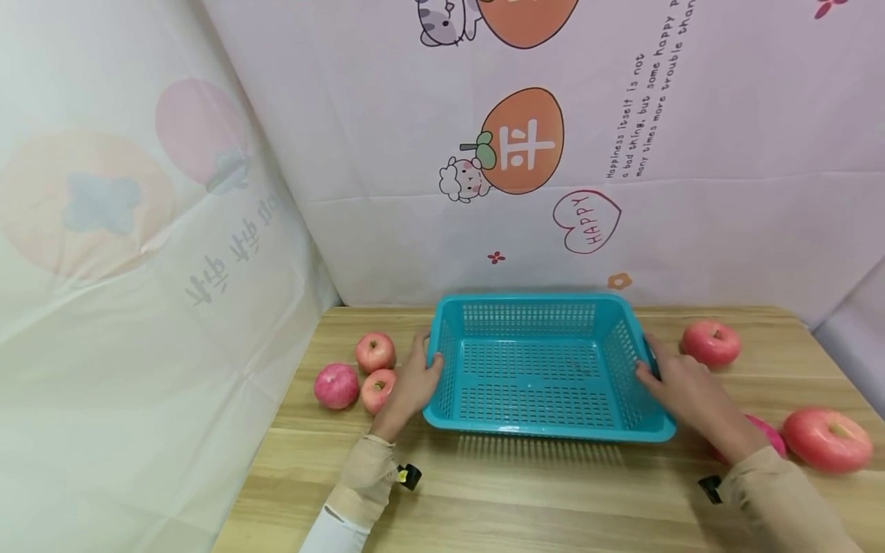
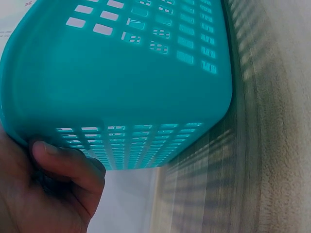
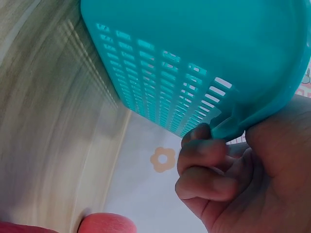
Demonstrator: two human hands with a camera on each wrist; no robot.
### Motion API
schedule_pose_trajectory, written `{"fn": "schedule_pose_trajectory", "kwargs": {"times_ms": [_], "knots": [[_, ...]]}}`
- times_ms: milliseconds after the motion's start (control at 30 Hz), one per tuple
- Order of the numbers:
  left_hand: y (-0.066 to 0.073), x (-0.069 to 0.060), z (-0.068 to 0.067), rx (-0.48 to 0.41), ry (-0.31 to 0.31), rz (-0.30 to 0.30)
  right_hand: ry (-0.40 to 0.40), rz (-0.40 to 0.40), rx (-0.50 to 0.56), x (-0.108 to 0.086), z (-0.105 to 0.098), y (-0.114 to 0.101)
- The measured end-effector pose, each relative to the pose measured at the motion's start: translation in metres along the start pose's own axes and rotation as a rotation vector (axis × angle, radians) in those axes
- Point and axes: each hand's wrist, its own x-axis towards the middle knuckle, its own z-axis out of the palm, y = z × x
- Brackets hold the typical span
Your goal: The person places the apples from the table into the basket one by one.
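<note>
A teal plastic basket with slotted walls and floor is at the far side of the wooden table, with nothing inside it. My left hand grips its left rim, thumb over the edge; in the left wrist view the fingers curl under the rim. On the other end, my right hand holds the right rim. The right wrist view has its fingers curled below the basket's edge. Whether the base touches the table, I cannot tell.
Left of the basket lie two pale red apples and a darker pink fruit. To the right are a red apple, a larger one and a pink fruit partly behind my right arm. A printed cloth hangs behind the table.
</note>
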Motion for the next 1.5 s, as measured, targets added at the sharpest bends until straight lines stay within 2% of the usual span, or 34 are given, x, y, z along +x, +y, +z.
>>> {"fn": "schedule_pose_trajectory", "kwargs": {"times_ms": [167, 467, 567, 733, 1000, 1233, 1500], "knots": [[0.0, 0.0, 0.001, 0.004, -0.005, 0.009, 0.027, -0.022, -0.028, 0.001, -0.004, 0.006], [0.0, 0.0, 0.0, 0.023, 0.005, 0.009, 0.136, -0.106, -0.075, -0.001, -0.013, 0.011], [-0.002, 0.001, 0.0, 0.024, 0.009, 0.013, 0.148, -0.116, -0.097, -0.004, -0.015, 0.013], [-0.004, 0.001, 0.0, 0.03, 0.011, 0.015, 0.12, -0.108, -0.13, -0.008, -0.021, 0.018], [-0.002, 0.0, 0.0, 0.012, 0.004, 0.008, 0.202, -0.185, -0.195, -0.018, -0.024, 0.025], [-0.001, 0.0, -0.001, 0.024, 0.018, 0.016, 0.206, -0.198, -0.203, -0.025, -0.027, 0.031], [-0.001, 0.0, 0.0, 0.024, 0.01, 0.003, 0.195, -0.15, -0.225, -0.032, -0.027, 0.04]]}}
